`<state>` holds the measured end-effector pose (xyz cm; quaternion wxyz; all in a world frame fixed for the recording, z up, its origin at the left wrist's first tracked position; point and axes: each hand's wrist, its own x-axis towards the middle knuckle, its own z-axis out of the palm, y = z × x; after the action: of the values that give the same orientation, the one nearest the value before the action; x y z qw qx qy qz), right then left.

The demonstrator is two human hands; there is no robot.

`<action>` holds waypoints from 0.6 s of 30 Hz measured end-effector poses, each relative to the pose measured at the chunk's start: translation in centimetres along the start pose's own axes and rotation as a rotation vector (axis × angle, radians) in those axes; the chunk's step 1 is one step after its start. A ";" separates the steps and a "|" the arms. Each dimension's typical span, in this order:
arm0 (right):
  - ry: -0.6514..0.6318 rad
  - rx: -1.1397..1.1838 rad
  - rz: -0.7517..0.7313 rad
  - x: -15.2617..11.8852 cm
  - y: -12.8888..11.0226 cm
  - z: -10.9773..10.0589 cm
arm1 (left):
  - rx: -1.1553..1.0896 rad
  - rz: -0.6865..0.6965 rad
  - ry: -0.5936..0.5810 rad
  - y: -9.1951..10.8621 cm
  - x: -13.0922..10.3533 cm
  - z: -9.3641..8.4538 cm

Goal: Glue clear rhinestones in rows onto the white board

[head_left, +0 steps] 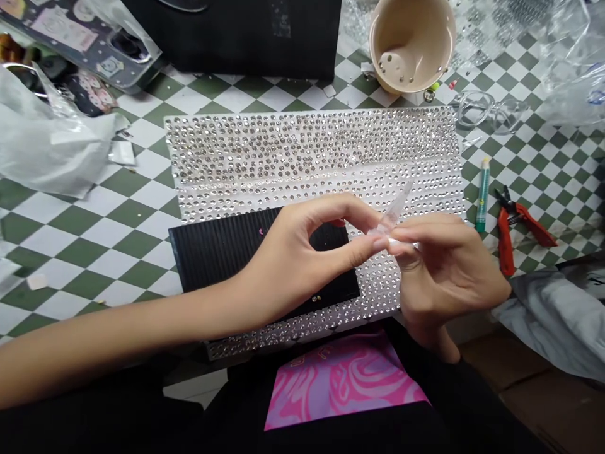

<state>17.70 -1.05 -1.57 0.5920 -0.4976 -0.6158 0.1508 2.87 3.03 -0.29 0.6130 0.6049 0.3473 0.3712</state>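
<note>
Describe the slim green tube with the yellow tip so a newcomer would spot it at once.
On the green-and-white diamond-check tabletop lies a wide white sheet studded with silver rhinestones. Just past its right edge is the slim green tube, yellow tip pointing away from the person. Its straight, pen-like shape sets it apart from the open, red-handled pliers to its right.

Translucent tapered piece [397,207]; tilted, tip away and rightward; lower end between left hand [302,252] and right hand [439,268].
</note>
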 end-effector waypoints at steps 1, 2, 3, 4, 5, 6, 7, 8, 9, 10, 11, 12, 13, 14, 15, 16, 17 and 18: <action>-0.019 -0.030 0.032 0.1 -0.2 -0.1 | 0.011 0.002 0.001 0.0 0.0 0.0; -0.036 -0.057 0.059 0.1 -0.3 -0.2 | 0.020 0.002 0.005 0.1 -0.1 0.0; -0.047 -0.073 0.080 0.1 -0.4 -0.3 | 0.026 -0.003 0.008 0.1 -0.1 0.0; -0.053 -0.077 0.095 0.1 -0.4 -0.3 | 0.029 -0.008 0.012 0.1 -0.1 0.0; -0.044 -0.068 0.108 0.1 -0.3 -0.3 | 0.026 -0.014 0.014 0.2 -0.1 0.0; -0.030 -0.045 0.122 0.0 -0.2 -0.2 | 0.018 -0.016 0.018 0.2 -0.1 0.0; -0.017 -0.015 0.137 -0.1 0.0 0.0 | 0.007 -0.018 0.025 0.2 -0.1 0.1; -0.011 0.020 0.154 -0.3 0.2 0.3 | -0.005 -0.018 0.036 0.1 -0.1 0.1; -0.018 0.057 0.169 -0.5 0.4 0.5 | -0.018 -0.019 0.049 0.1 -0.1 0.2; -0.033 0.092 0.183 -0.7 0.6 0.8 | -0.032 -0.025 0.066 0.0 -0.2 0.2; -0.053 0.120 0.190 -0.9 0.7 1.0 | -0.049 -0.039 0.083 -0.1 -0.2 0.3; -0.064 0.141 0.193 -1.1 0.8 1.2 | -0.068 -0.058 0.100 -0.2 -0.2 0.4; -0.064 0.156 0.196 -1.3 0.8 1.5 | -0.088 -0.079 0.111 -0.2 -0.3 0.4; -0.052 0.165 0.197 -1.4 0.8 1.7 | -0.105 -0.098 0.116 -0.3 -0.3 0.5; -0.036 0.169 0.201 -1.6 0.7 1.9 | -0.116 -0.113 0.117 -0.3 -0.4 0.5; -0.024 0.176 0.209 -1.6 0.5 2.1 | -0.120 -0.123 0.110 -0.3 -0.4 0.6; -0.021 0.184 0.225 -1.7 0.3 2.2 | -0.117 -0.129 0.102 -0.3 -0.5 0.6; -0.023 0.197 0.248 -1.7 0.1 2.4 | -0.105 -0.133 0.092 -0.3 -0.6 0.6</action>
<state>15.32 -1.41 -3.24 0.6078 -0.5077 -0.5384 0.2881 3.11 2.27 -0.58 0.6505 0.5297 0.3944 0.3750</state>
